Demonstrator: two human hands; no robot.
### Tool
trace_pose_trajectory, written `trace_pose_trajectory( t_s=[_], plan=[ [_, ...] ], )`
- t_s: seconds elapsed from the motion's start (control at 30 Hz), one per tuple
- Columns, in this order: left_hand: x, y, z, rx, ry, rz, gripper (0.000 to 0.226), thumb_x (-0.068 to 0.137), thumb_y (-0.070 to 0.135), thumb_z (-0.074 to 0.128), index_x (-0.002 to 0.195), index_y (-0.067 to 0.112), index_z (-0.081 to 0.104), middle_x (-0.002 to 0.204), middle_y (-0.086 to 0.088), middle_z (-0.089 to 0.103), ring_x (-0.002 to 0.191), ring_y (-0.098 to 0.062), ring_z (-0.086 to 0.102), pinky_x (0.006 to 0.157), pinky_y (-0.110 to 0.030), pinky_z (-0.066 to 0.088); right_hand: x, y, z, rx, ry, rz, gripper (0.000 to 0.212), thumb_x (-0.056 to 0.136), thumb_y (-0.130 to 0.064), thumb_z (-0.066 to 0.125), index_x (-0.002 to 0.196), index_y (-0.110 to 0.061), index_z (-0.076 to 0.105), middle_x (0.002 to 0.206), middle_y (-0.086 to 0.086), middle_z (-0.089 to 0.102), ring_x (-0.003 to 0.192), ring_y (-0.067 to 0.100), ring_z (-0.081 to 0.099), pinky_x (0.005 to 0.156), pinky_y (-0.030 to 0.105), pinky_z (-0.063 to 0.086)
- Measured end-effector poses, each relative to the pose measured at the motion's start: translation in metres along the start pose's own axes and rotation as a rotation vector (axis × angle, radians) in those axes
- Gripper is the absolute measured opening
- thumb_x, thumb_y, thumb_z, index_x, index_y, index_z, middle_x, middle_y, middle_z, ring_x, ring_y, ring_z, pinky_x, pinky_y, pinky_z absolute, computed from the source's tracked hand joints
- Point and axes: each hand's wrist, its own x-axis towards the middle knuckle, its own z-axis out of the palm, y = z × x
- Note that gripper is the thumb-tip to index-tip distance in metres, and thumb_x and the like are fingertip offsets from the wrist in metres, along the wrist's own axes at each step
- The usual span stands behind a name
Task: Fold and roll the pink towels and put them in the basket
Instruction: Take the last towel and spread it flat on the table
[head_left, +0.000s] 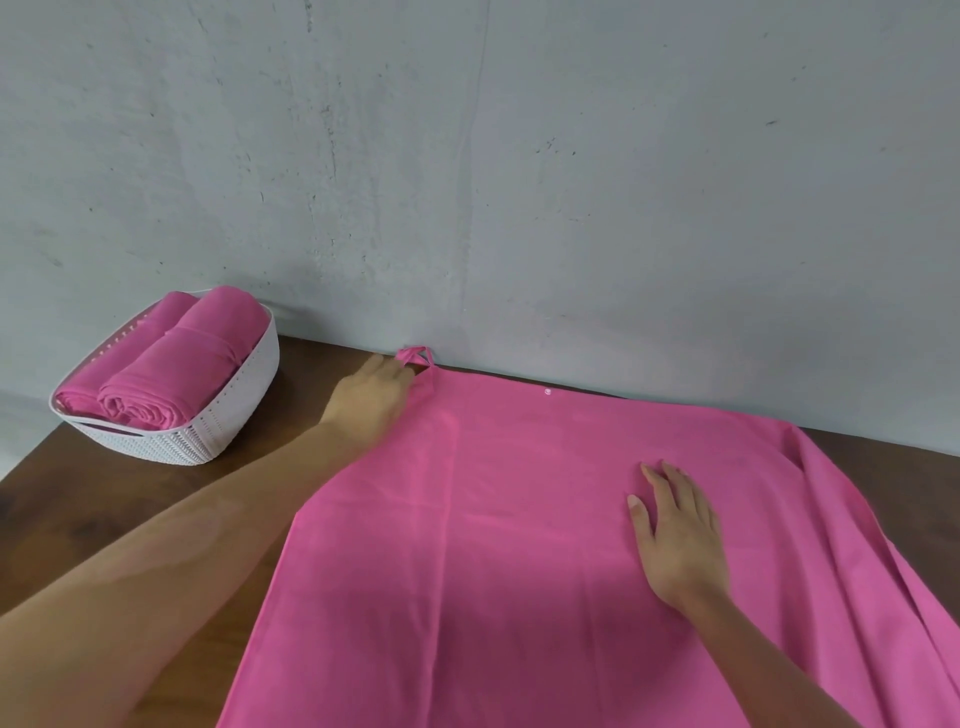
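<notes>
1. Where the right hand (678, 540) lies, a pink towel (493, 545) is spread flat under it, covering most of the near and right part of the table (62, 509).
2. Its far edge runs along the foot of the wall (519, 156); on the right the cloth bunches into long folds and drops past the table's edge.
3. Right fingers (670, 483) are straight and slightly spread, palm down, pressing on the towel – they hold nothing.
4. Beyond those fingertips, close to the far hem, sits a small white snap (547, 392).
5. The left hand (371, 397) reaches to the towel's far-left corner, its fingers curled at the cloth there; their tips are hidden, so whether they pinch it I cannot tell.
6. Just past those fingers a small pink loop (415, 356) sticks up from the corner against the wall.
7. Left of the left hand, well apart from the spread towel, stands a white basket (228, 421) on the table's far-left part, near the wall.
8. Two rolled towels (171, 374) lie side by side in it – spiral ends turned toward the camera, tops rising above the rim.
9. The bare table, dark brown wood, shows under the left forearm and beyond the folds on the right.
</notes>
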Motion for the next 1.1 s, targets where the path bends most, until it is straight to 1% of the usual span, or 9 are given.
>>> trace_pose_trajectory(
  t_s=[0.07, 0.13, 0.27, 0.37, 0.43, 0.57, 0.73, 0.93, 1.1],
  plan=[
    [0.01, -0.011, -0.009, -0.008, 0.01, -0.249, 0.017, 0.084, -0.004, 0.062, 0.098, 0.004, 0.06, 0.095, -0.013, 0.058, 0.093, -0.034, 0.056, 0.053, -0.039, 0.041, 0.0, 0.0, 0.0, 0.003, -0.004, 0.0, 0.055, 0.103, -0.047, 0.037, 0.153, -0.027, 0.038, 0.162, -0.002, 0.03, 0.151, 0.02, 0.019, 0.124, 0.04, 0.016],
    [0.018, -0.024, -0.016, 0.053, 0.039, -0.323, 0.029, 0.079, -0.012, 0.06, 0.104, 0.002, 0.056, 0.1, -0.017, 0.056, 0.097, -0.037, 0.053, 0.062, -0.042, 0.046, 0.0, 0.001, 0.001, 0.008, -0.003, -0.004, 0.054, 0.102, -0.047, 0.037, 0.153, -0.027, 0.038, 0.161, -0.002, 0.031, 0.151, 0.02, 0.02, 0.124, 0.04, 0.017],
    [0.011, -0.007, -0.02, 0.169, 0.02, -0.067, 0.052, 0.056, -0.016, 0.066, 0.104, 0.003, 0.062, 0.094, -0.016, 0.058, 0.083, -0.035, 0.054, 0.066, -0.041, 0.046, 0.001, 0.001, 0.001, 0.014, -0.002, -0.006, 0.054, 0.102, -0.046, 0.038, 0.152, -0.026, 0.039, 0.161, 0.0, 0.032, 0.151, 0.022, 0.021, 0.124, 0.042, 0.017],
    [-0.017, 0.033, -0.006, -0.006, -0.021, 0.019, 0.044, 0.056, -0.014, 0.065, 0.098, -0.001, 0.062, 0.091, -0.02, 0.06, 0.081, -0.038, 0.056, 0.068, -0.046, 0.053, 0.001, 0.001, 0.001, 0.014, -0.004, -0.003, 0.055, 0.102, -0.047, 0.038, 0.152, -0.025, 0.039, 0.162, 0.0, 0.031, 0.151, 0.022, 0.021, 0.124, 0.042, 0.017],
    [-0.029, 0.049, 0.005, -0.108, -0.126, -0.115, 0.025, 0.084, 0.004, 0.06, 0.108, -0.003, 0.06, 0.108, -0.023, 0.06, 0.098, -0.04, 0.053, 0.09, -0.051, 0.046, 0.001, 0.001, 0.001, 0.007, -0.006, -0.003, 0.055, 0.102, -0.047, 0.037, 0.152, -0.024, 0.039, 0.162, 0.0, 0.031, 0.151, 0.022, 0.02, 0.124, 0.042, 0.017],
    [-0.029, 0.038, 0.016, -0.124, -0.293, -0.424, 0.071, 0.098, 0.055, 0.035, 0.15, 0.007, 0.033, 0.155, -0.021, 0.03, 0.142, -0.041, 0.025, 0.119, -0.052, 0.019, 0.001, 0.001, 0.002, 0.005, -0.001, -0.01, 0.054, 0.103, -0.046, 0.038, 0.152, -0.024, 0.04, 0.162, 0.001, 0.031, 0.151, 0.023, 0.021, 0.124, 0.042, 0.017],
    [-0.014, 0.01, 0.024, -0.131, -0.33, -0.428, 0.093, 0.09, 0.078, 0.022, 0.16, 0.017, 0.012, 0.167, -0.009, 0.005, 0.154, -0.029, 0.002, 0.124, -0.048, 0.005, 0.001, 0.004, 0.004, 0.005, 0.007, -0.018, 0.054, 0.102, -0.045, 0.039, 0.151, -0.023, 0.041, 0.161, 0.002, 0.032, 0.15, 0.024, 0.022, 0.124, 0.043, 0.018],
    [-0.011, 0.011, 0.013, -0.096, -0.335, -0.41, 0.092, 0.09, 0.077, 0.019, 0.158, 0.015, 0.021, 0.166, -0.01, 0.014, 0.153, -0.029, 0.005, 0.124, -0.048, 0.005, 0.003, 0.004, 0.001, 0.027, -0.012, -0.028, 0.055, 0.101, -0.046, 0.044, 0.151, -0.023, 0.041, 0.161, 0.001, 0.032, 0.151, 0.022, 0.02, 0.124, 0.043, 0.016],
    [-0.064, 0.046, -0.02, -0.192, -0.265, -0.386, 0.08, 0.097, 0.069, 0.02, 0.156, 0.015, 0.027, 0.165, -0.006, 0.02, 0.153, -0.028, 0.008, 0.124, -0.048, 0.006, 0.006, 0.008, -0.015, 0.254, -0.071, -0.012, 0.065, 0.095, -0.052, 0.056, 0.148, -0.015, 0.045, 0.158, 0.007, 0.037, 0.149, 0.023, 0.023, 0.124, 0.043, 0.017]
  ],
)
